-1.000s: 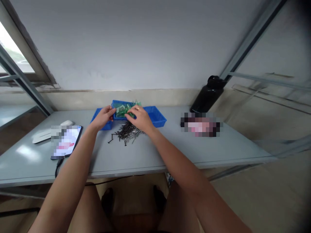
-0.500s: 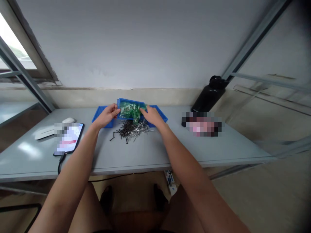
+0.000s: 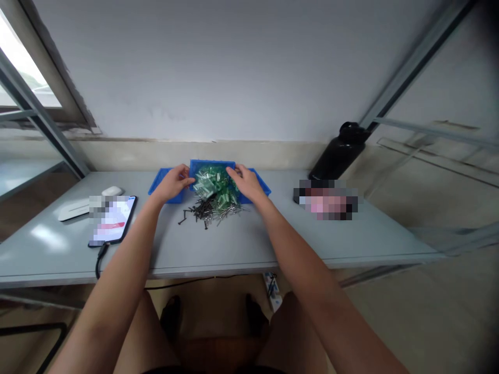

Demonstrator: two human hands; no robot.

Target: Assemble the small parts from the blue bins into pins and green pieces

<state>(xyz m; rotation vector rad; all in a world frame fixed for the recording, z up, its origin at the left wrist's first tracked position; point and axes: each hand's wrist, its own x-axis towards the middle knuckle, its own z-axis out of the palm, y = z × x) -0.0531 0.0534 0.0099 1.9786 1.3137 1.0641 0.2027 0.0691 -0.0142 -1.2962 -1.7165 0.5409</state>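
Between my hands a blue plastic bin [image 3: 212, 162] is tipped towards me above the table. My left hand [image 3: 175, 183] grips its left side, and my right hand [image 3: 246, 183] grips its right side, thumb over the rim. Small green and clear plastic pieces [image 3: 214, 182] spill from its mouth, too small and blurred to name surely. They fall onto a pile of dark and silvery screws [image 3: 210, 209]. Behind my hands stand a left blue bin [image 3: 166, 189] and a right blue bin [image 3: 259, 182], each partly hidden.
On the left of the table [image 3: 234, 249] lie a phone [image 3: 113, 221] with a cable, a white earbud case [image 3: 112, 191] and a flat white object [image 3: 74, 210]. A black bottle [image 3: 339, 150] stands at the right, behind a blurred-out item [image 3: 327, 200]. Metal posts frame both sides.
The tipped bin has turned further towards me. Its green and clear pieces have slid out and now cover part of the screw pile. Both hands keep their grip.
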